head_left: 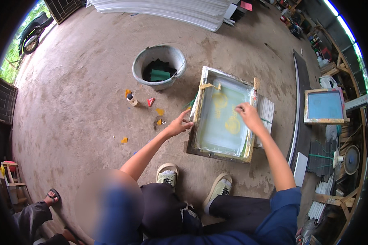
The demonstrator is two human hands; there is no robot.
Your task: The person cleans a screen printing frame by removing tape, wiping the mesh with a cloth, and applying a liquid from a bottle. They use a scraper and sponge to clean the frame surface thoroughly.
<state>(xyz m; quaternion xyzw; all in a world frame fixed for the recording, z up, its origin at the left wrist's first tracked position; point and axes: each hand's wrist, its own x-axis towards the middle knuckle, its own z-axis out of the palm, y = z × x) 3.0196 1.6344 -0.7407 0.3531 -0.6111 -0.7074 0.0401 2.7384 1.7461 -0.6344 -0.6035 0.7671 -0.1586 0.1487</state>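
Note:
In front of my feet lies a wooden screen-printing frame (195,141), its pale mesh (223,141) marked with yellowish round shapes. My left hand (178,125) is at its left side, fingers apart, the fingertips at or just beside the wooden edge. Over the right half of the mesh, my right hand (250,116) has its fingers closed in a pinch; whatever may be between them is too small to make out. A strip of yellow tape (206,86) sticks to the upper left of the frame.
Beyond the frame stands a grey bucket (140,64) with dark and green pieces inside. A small bottle (131,99), a red packet (151,101) and orange scraps (160,111) lie leftward. A second, blue-meshed frame (325,105) is at right. Another person's foot (52,197) shows lower left.

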